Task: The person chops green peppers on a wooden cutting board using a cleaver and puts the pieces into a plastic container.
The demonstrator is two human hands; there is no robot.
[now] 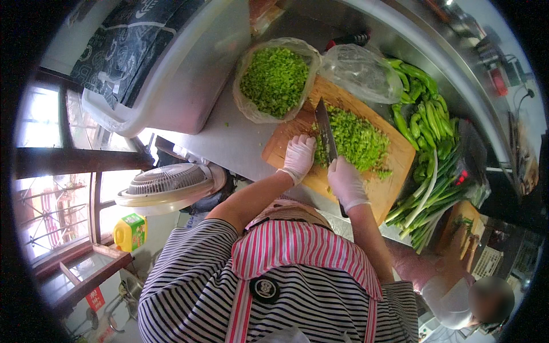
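Observation:
My right hand [348, 182], in a clear glove, grips the handle of a broad-bladed kitchen knife [326, 128]. Its blade points away from me over a wooden cutting board [392, 191]. Chopped green vegetable [360, 137] is heaped on the board, mostly to the right of the blade, with a little between blade and left hand. Also gloved, my left hand [299, 156] rests on the board just left of the knife, its fingers bunched together; whatever is beneath them is hidden. Beyond the board stands a plastic-lined container [274, 81] full of finely chopped greens.
An empty-looking clear plastic bag [362, 73] lies behind the board. Long green peppers [424, 115] and scallions [429, 206] lie to the right. A large plastic bin [184, 85] stands at left, near a fan [167, 184]. Another person [450, 296] works at a second board [465, 218].

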